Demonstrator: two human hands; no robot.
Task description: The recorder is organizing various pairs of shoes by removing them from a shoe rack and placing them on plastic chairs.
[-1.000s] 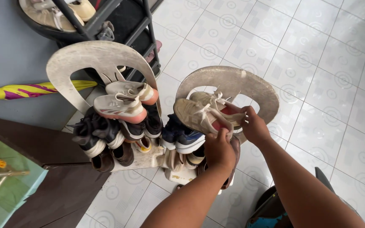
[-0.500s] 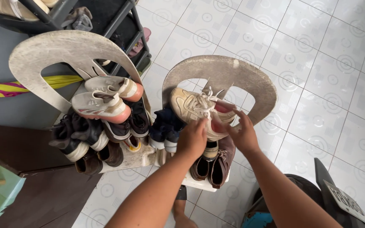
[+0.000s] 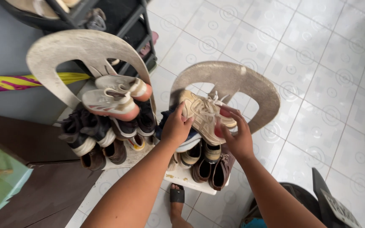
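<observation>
From the head camera, looking straight down, both hands are on a pair of beige sneakers (image 3: 203,116) held just above the seat of the right-hand plastic chair (image 3: 233,76). The left hand (image 3: 176,126) curls around the near side of the pair, fingers closed against the sole edge, while the right hand (image 3: 235,135) grips the heel end, thumb on top near the red lining and fingers wrapped underneath. The laces lie loose over the top. Under and around the sneakers the seat is crowded: a dark blue shoe with a white sole (image 3: 182,141) sits right beneath the left hand, and a pair of brown leather shoes (image 3: 212,169) stands toe-down at the front edge of the seat, with other pale shoes wedged between them (too packed to tell apart). Just beside it, the left-hand plastic chair (image 3: 77,50) is equally full, with white and pink trainers (image 3: 115,99) stacked on top and black shoes (image 3: 83,131) below them. Behind that chair a yellow and purple umbrella (image 3: 26,81) leans on the grey wall, next to a dark metal rack (image 3: 119,17). A foot in a black sandal (image 3: 177,198) stands on the white tiled floor (image 3: 317,63).
</observation>
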